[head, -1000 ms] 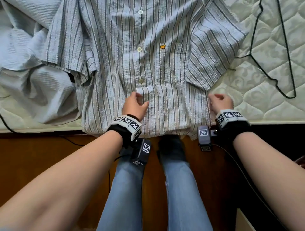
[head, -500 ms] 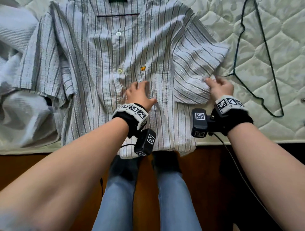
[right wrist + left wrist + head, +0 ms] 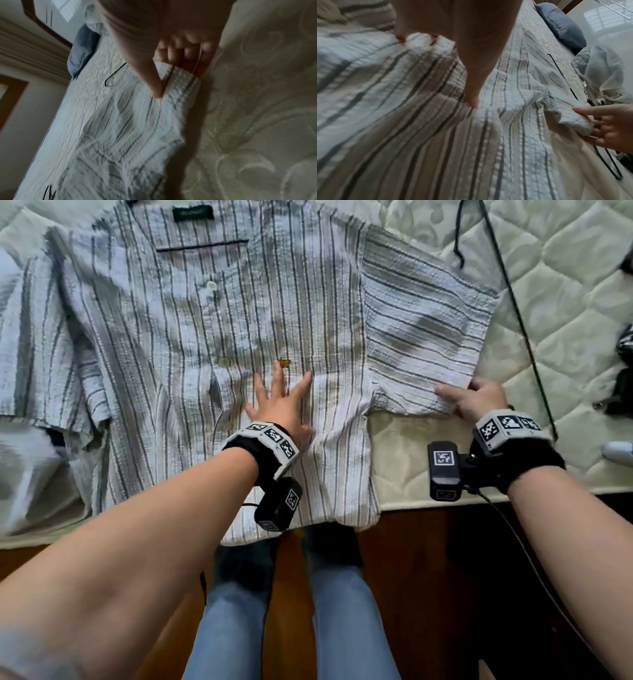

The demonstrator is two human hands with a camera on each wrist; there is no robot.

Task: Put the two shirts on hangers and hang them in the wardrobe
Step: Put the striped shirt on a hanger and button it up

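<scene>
A white shirt with dark stripes (image 3: 212, 337) lies face up and spread flat on the quilted mattress (image 3: 565, 285), its hem hanging over the near edge. My left hand (image 3: 284, 392) presses flat on the shirt's chest just below the small orange logo, fingers straight. My right hand (image 3: 472, 398) pinches the corner of the shirt's right sleeve (image 3: 421, 337), thumb on top and fingers curled under (image 3: 180, 54). A black wire hanger (image 3: 513, 302) lies on the mattress just right of that sleeve. A second pale shirt (image 3: 30, 467) is bunched at the left.
A wooden bed frame (image 3: 428, 559) runs below the mattress edge, with my legs in jeans (image 3: 233, 611) against it. Dark objects (image 3: 620, 392) sit at the far right of the mattress. A blue pillow (image 3: 561, 25) lies at the head of the bed.
Both hands have slid up the shirt from the hem. The left hand has flattened on the chest; the right has taken the sleeve corner and drawn it out to the right.
</scene>
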